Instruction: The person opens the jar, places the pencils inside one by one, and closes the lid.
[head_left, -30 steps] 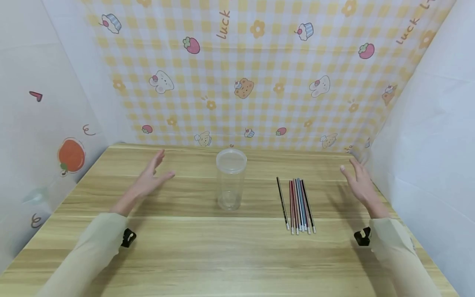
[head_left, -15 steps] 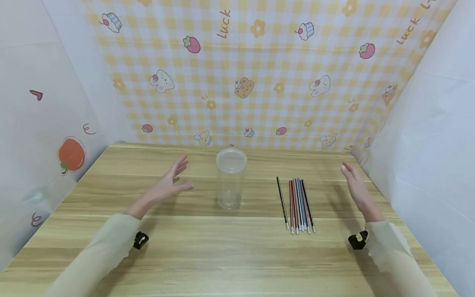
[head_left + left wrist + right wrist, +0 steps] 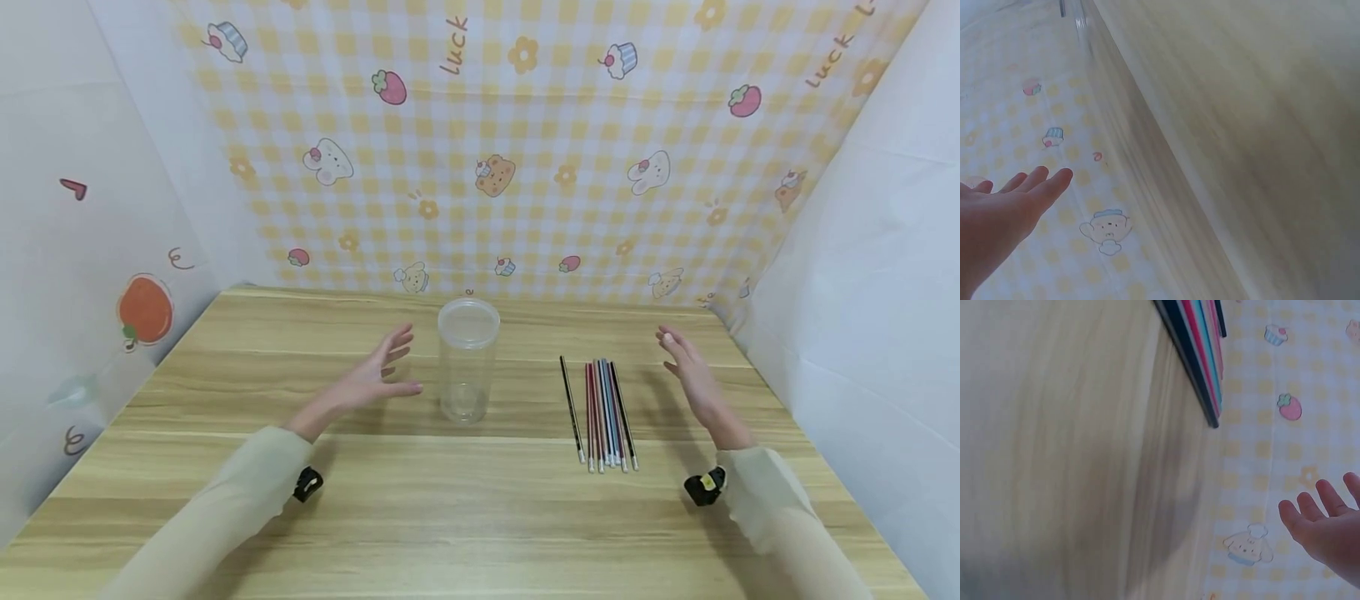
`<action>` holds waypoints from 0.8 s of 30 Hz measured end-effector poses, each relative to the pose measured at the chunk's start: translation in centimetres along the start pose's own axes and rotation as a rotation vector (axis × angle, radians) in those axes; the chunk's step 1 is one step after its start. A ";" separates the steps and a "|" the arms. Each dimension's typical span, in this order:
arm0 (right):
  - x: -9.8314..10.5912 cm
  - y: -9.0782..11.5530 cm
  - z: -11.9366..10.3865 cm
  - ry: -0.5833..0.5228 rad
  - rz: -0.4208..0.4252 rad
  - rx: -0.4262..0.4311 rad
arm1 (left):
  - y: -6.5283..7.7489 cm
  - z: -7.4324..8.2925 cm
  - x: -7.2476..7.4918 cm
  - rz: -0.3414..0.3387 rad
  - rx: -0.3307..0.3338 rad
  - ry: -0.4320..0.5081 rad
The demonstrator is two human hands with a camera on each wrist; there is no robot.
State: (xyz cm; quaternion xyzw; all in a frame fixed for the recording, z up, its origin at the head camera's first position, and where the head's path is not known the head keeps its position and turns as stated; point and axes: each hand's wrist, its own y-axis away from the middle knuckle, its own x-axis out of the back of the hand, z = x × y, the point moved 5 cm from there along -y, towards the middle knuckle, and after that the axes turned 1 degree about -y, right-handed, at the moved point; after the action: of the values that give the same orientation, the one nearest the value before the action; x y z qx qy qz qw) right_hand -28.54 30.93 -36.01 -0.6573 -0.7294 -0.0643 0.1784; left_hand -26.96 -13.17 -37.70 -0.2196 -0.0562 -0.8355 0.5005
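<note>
A clear plastic jar (image 3: 467, 367) with a lid stands upright at the middle of the wooden table. Just to its left is my left hand (image 3: 367, 382), fingers spread and thumb toward the jar, holding nothing. To the right of the jar lies a row of pencils (image 3: 606, 417) in red, blue and black, eraser ends toward me, with one black pencil (image 3: 572, 408) slightly apart. My right hand (image 3: 697, 383) hovers right of the pencils with extended fingers and nothing in it. In the right wrist view, the pencils (image 3: 1194, 356) show at the top, away from the fingers (image 3: 1313, 509).
A yellow checked cloth (image 3: 480, 167) with cartoon prints hangs behind the table's back edge. White cloth walls stand at the left (image 3: 97, 208) and right (image 3: 862, 275). Each sleeve has a black wrist camera below it, such as the left camera (image 3: 307, 483).
My left hand has moved right, up close to the jar. My right hand has moved left toward the pencils. The jar and pencils have stayed in place.
</note>
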 end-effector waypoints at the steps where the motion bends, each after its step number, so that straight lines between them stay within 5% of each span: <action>1: -0.2 -0.1 -0.3 -0.002 -0.006 0.009 | -0.1 0.1 -0.2 -0.005 0.001 0.003; 24: -5.9 -1.0 -5.4 -0.048 -0.161 0.144 | -2.2 0.1 -3.8 -0.110 0.075 0.018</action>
State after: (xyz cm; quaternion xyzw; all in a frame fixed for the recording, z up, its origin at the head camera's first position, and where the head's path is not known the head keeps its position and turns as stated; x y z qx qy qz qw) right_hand -28.14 23.47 -32.92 -0.5835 -0.7865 -0.0101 0.2020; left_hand -27.32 -8.95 -38.90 -0.1896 -0.0949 -0.8610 0.4622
